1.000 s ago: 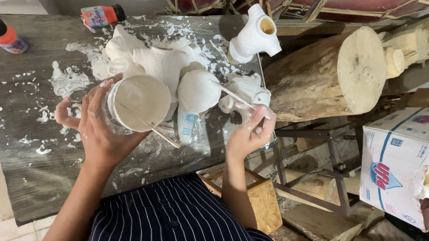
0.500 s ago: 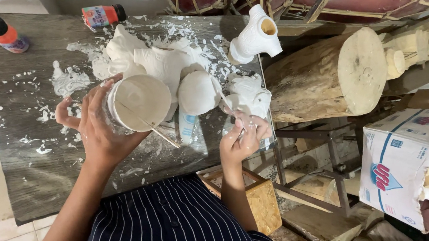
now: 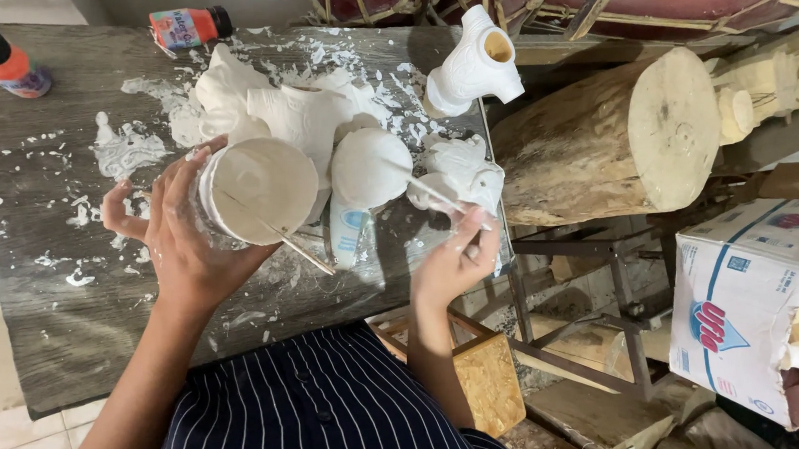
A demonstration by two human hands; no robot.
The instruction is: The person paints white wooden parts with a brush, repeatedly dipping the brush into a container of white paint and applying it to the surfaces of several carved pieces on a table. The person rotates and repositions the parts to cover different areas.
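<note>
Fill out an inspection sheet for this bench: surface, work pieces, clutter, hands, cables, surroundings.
Surface: dark wooden table, splashed with white smears.
Work pieces: round white container tipped on its side; thin stick; white cast shapes behind.
Clutter: two paint bottles at the far edge; white spouted piece.
Hands: left hand grips the container; right hand pinches the stick.
Cables: nothing seen.
Surroundings: log, cardboard box, wooden offcuts below.

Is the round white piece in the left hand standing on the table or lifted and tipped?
Lifted and tipped. The left hand grips the round white piece by its side, its flat circular face turned up toward the camera, above the table.
</note>
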